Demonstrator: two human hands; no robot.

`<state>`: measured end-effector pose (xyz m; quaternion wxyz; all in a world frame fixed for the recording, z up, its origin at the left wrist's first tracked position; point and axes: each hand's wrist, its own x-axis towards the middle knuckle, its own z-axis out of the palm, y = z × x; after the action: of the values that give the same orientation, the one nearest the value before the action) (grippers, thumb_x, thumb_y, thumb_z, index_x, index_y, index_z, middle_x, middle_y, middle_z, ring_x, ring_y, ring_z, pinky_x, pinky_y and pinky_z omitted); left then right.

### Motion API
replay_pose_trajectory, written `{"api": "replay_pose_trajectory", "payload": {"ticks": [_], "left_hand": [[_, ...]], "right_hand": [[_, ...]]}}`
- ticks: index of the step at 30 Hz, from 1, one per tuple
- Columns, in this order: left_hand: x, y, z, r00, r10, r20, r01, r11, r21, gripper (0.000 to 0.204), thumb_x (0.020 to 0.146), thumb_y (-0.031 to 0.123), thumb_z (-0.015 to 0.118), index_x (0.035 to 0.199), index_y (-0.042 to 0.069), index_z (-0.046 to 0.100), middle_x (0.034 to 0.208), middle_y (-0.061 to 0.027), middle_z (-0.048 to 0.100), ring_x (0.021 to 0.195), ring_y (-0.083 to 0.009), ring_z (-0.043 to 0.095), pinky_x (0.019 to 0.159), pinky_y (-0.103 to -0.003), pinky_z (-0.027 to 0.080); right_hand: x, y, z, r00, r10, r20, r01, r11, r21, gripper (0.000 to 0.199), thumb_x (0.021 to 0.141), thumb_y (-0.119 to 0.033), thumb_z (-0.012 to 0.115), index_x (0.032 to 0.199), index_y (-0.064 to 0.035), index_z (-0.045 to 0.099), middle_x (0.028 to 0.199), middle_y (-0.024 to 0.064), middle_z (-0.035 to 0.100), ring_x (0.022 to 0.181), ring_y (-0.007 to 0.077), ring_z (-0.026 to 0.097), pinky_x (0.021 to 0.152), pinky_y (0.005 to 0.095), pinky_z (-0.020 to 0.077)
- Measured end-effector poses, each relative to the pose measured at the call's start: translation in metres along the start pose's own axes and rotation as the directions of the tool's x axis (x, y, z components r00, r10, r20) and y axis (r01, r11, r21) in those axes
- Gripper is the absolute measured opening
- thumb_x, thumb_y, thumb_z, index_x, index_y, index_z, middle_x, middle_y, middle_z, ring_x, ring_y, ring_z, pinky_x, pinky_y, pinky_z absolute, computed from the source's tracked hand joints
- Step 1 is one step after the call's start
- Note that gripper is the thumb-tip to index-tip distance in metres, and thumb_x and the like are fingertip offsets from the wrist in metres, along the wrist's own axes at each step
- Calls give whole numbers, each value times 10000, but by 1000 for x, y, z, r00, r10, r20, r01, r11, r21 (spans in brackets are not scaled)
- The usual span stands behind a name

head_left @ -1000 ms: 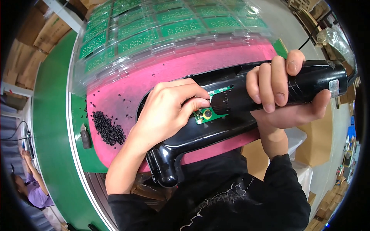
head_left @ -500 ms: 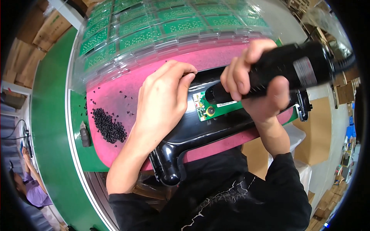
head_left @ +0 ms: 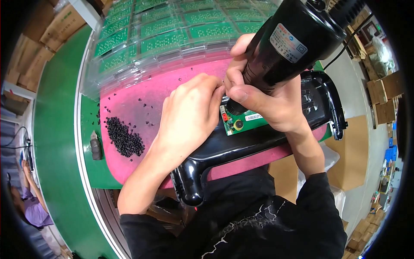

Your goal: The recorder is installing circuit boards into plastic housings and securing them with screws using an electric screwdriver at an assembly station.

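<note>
My right hand (head_left: 278,105) is wrapped round a black electric screwdriver (head_left: 265,64), which stands tilted with its nose over the left end of a green circuit board (head_left: 250,124). The board lies in a glossy black plastic housing (head_left: 246,144). Thumb and fingers pinched together, my left hand (head_left: 185,114) is close beside the screwdriver's nose. Whatever it may hold there is hidden. The driver's tip is also out of sight behind the nose and fingers.
A pile of small black screws (head_left: 125,137) lies left on the pink mat (head_left: 166,80), with a few scattered around it. Clear plastic trays (head_left: 97,80) of green boards stand behind. A dark stubby object (head_left: 95,149) sits beside the mat. Another person (head_left: 36,211) is at far left.
My right hand has swung the screwdriver from a slant toward the right to a steeper tilt over the board's left end. My left hand has shifted slightly right, closer to its nose.
</note>
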<state>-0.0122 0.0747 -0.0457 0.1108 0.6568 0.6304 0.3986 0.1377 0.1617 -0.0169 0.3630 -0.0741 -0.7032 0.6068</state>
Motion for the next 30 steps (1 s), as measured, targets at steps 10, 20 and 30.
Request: {"api": "replay_pose_trajectory", "payload": {"ticks": [10, 20, 30], "left_hand": [[2, 0, -3, 1000, -4, 11, 4, 999, -38, 100, 897, 84, 593, 941, -5, 610, 896, -185, 629, 863, -424, 632, 725, -478, 509], [-4, -1, -30, 916, 155, 370, -63, 966, -249, 104, 805, 88, 696, 860, 0, 699, 955, -156, 684, 1019, -325, 636, 829, -386, 488], [4, 9, -27, 894, 309, 325, -172, 906, -387, 172, 803, 235, 730, 790, 64, 735, 1172, -218, 588, 1180, -351, 533, 1011, -476, 395]], "right_hand": [[3, 11, -2, 999, -39, 15, 38, 999, 20, 501, 836, 47, 685, 1271, 22, 438, 803, 48, 537, 725, 88, 512, 646, 239, 414], [0, -12, -1, 996, -80, 48, 93, 870, -485, 763, 838, -242, 725, 1427, 35, 328, 1251, 240, 483, 1183, 373, 472, 1017, 476, 389], [-172, 19, 22, 715, -519, 468, 697, 584, -417, 242, 926, -195, 558, 1054, 0, 623, 1014, 117, 612, 887, 250, 598, 830, 388, 484]]}}
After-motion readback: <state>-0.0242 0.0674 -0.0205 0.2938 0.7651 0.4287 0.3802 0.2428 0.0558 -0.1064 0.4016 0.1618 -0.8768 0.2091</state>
